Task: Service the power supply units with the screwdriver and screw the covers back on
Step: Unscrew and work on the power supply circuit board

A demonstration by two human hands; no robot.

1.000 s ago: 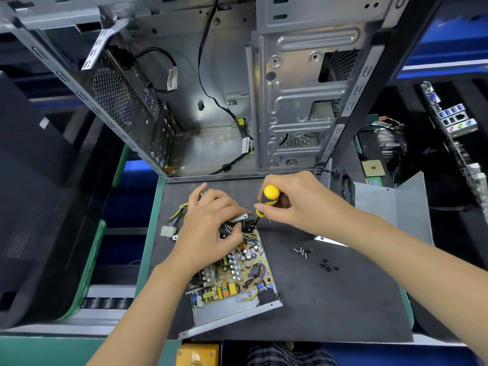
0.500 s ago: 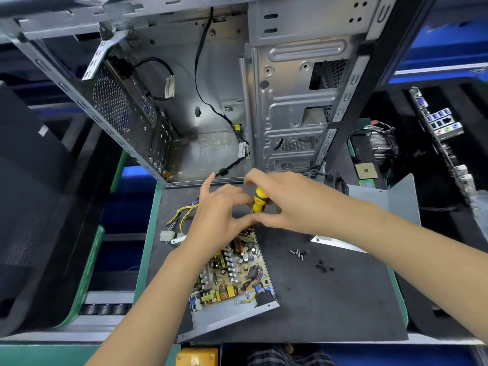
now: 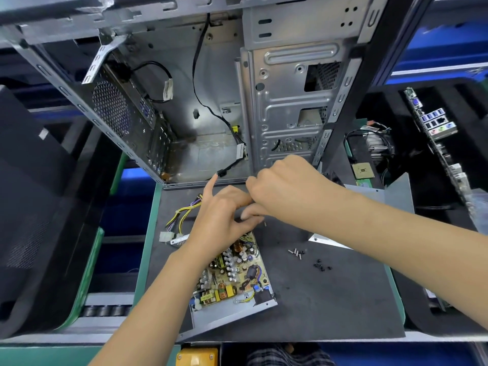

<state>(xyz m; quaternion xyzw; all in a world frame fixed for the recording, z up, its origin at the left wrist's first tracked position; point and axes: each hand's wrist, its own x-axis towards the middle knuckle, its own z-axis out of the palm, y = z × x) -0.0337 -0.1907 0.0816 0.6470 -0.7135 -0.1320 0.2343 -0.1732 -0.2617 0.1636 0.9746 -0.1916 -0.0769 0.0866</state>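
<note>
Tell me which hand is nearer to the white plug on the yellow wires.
Left. The left hand sits just right of the white plug, over the far end of the circuit board. The right hand is farther right, beyond the left hand.

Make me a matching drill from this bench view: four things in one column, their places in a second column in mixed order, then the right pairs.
Things
1. open power supply unit
2. silver screws
3. white connector
4. empty computer case

Places
A. at the end of the yellow wires, left of the left hand
B. standing open at the far edge of the dark mat
C. lying on the mat under the left forearm, circuit board showing
D. loose on the mat, right of the circuit board

Pairs: 1-C, 2-D, 3-A, 4-B
</note>
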